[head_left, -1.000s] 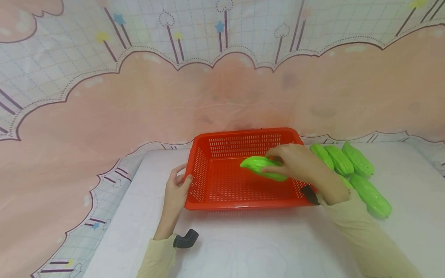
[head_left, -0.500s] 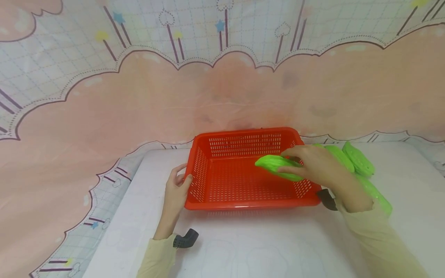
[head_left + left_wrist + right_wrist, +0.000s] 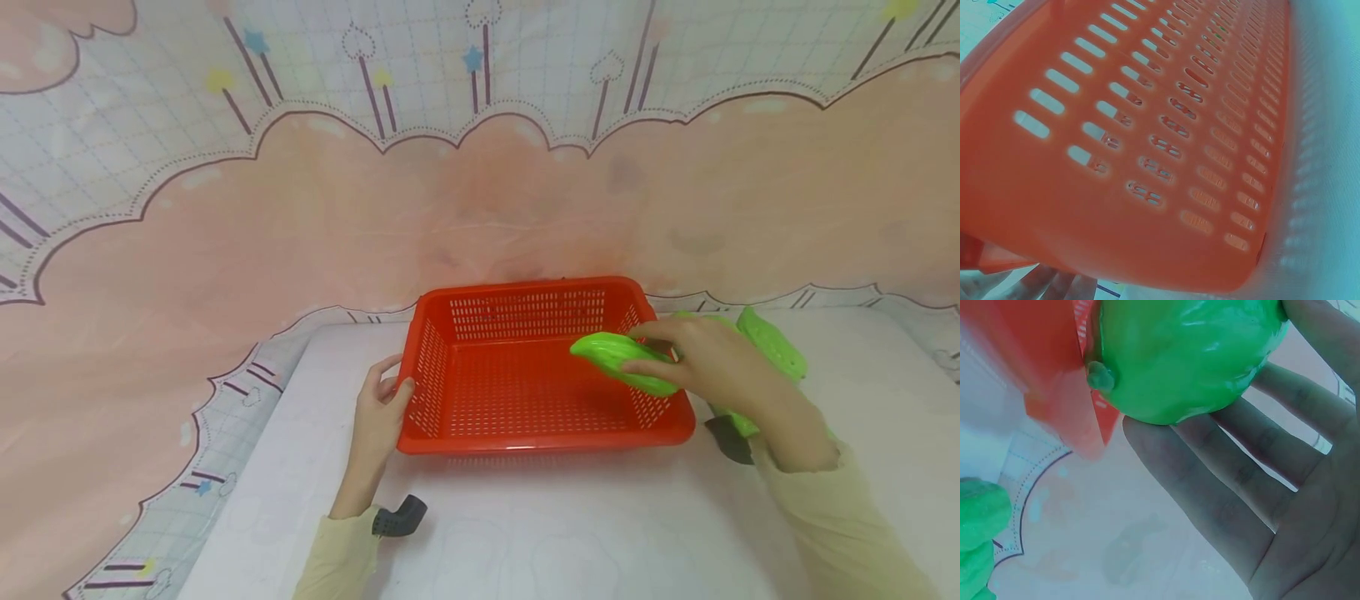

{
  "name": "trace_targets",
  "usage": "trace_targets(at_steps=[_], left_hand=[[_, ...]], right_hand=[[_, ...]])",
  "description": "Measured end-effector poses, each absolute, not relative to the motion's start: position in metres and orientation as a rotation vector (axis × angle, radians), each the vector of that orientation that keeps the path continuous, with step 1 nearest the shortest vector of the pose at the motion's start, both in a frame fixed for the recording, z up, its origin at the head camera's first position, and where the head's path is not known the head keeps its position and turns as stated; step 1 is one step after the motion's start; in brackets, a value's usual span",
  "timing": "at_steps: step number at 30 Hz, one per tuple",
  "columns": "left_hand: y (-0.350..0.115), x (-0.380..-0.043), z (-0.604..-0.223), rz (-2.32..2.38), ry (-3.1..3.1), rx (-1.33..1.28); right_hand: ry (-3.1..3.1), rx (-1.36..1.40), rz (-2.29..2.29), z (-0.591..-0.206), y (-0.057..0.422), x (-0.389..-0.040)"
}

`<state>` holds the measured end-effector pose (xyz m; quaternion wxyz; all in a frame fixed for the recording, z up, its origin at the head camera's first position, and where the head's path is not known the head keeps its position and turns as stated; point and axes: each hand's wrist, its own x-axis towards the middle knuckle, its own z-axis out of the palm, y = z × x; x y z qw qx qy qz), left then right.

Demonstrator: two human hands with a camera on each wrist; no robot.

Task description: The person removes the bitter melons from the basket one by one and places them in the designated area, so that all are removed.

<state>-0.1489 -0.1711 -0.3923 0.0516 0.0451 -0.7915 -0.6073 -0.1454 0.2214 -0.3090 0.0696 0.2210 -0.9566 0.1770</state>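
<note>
A red slotted plastic basket (image 3: 547,447) stands on the white table. My left hand (image 3: 381,412) grips its left rim, thumb at the near side of the corner. In the left wrist view, the basket's slotted wall (image 3: 1072,206) fills most of the frame, with fingertips (image 3: 1054,284) at the lower edge. Over the right part of the basket, my right hand (image 3: 712,358) holds a light green, ridged bitter melon (image 3: 618,357) between thumb and fingers, its pointed tip to the left. In the right wrist view, the melon's rounded stem end (image 3: 1179,356) lies against the fingers.
More bitter melons (image 3: 776,343) lie on the table right of the basket, partly hidden by my right hand and forearm. Behind the table hangs a patterned pink and white cloth (image 3: 480,208). A black wrist device (image 3: 400,517) sits at each sleeve.
My right hand has moved right with the bitter melon, from mid-basket toward the basket's right end. My left hand and the basket have stayed in place.
</note>
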Motion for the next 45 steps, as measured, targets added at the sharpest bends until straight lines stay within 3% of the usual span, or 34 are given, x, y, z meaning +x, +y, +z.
trace_targets(at_steps=[45], left_hand=[[-0.173, -0.150, -0.394, -1.842, -2.418, 0.134]], right_hand=[[-3.050, 0.378, 0.392, -0.330, 0.314, -0.127]])
